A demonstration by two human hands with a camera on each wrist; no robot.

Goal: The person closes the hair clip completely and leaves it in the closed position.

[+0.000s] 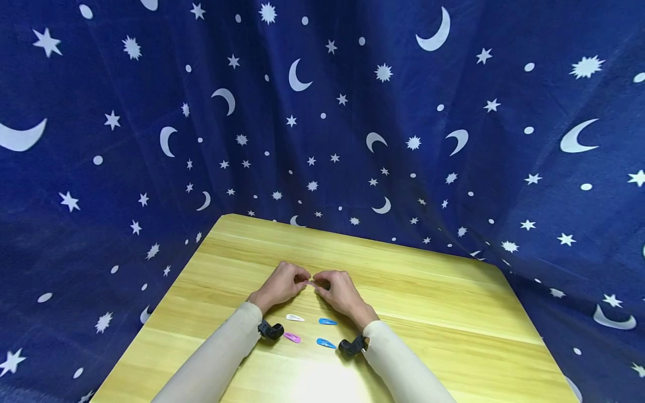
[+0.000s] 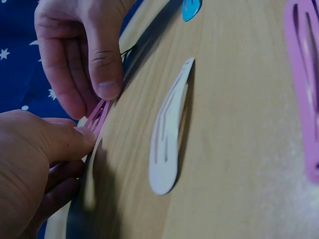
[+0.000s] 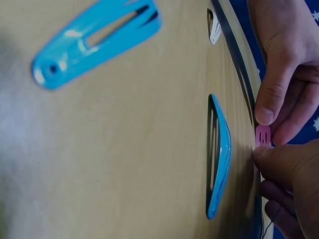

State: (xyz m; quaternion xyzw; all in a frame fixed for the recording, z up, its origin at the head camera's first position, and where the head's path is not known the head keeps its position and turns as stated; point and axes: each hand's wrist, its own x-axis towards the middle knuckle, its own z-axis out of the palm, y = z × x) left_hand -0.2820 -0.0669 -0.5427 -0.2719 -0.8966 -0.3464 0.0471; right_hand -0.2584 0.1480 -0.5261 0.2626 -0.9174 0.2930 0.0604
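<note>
In the head view, the left hand [image 1: 282, 282] and the right hand [image 1: 341, 292] come close together in the lower middle of the frame, each pinching one end of a small pink hair clip [image 3: 262, 135]. Lower down, on the wooden table [image 1: 428, 291], lie a white clip [image 1: 295, 318] with a purplish-pink clip [image 1: 292, 338] below it, and to their right an upper blue clip [image 1: 328, 322] and a lower blue clip [image 1: 326, 343]. A dark blue curtain [image 1: 347, 123] patterned with white moons and stars fills the upper part
</note>
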